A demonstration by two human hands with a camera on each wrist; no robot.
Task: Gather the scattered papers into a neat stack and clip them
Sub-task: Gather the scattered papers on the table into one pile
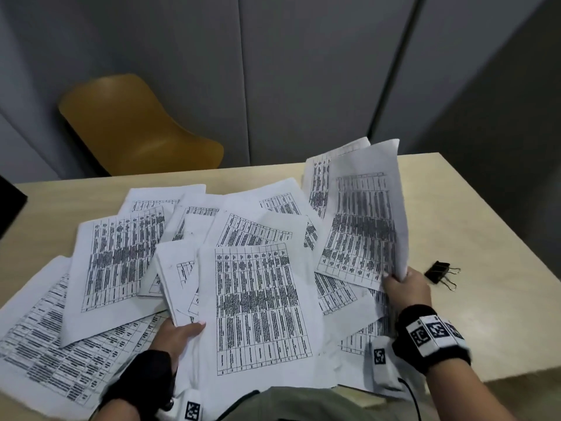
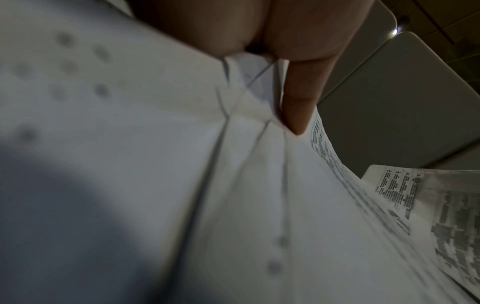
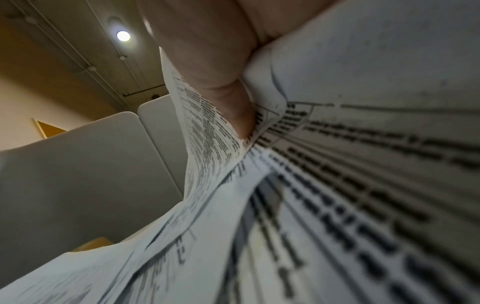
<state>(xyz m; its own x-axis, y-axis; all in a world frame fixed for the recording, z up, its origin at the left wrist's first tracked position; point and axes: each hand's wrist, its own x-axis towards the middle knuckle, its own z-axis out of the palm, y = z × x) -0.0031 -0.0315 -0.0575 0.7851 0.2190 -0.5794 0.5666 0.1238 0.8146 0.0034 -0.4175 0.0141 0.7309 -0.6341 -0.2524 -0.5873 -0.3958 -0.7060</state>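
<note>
Several printed table sheets (image 1: 121, 262) lie scattered and overlapping across the wooden table (image 1: 473, 226). My left hand (image 1: 179, 331) pinches the near edge of a few sheets (image 1: 179, 275) at centre left; the left wrist view shows my thumb (image 2: 298, 107) pressed on those papers (image 2: 233, 185). My right hand (image 1: 405, 288) grips the bottom corner of raised sheets (image 1: 364, 223), lifted off the table on the right. In the right wrist view my fingers (image 3: 207, 61) curl round these papers (image 3: 337, 185). A black binder clip (image 1: 440, 272) lies on the table right of my right hand.
A yellow chair (image 1: 133, 129) stands behind the table on the left, before grey wall panels (image 1: 303, 71). A dark object (image 1: 9, 205) sits at the table's left edge. The table's right edge (image 1: 516, 238) runs close to the clip.
</note>
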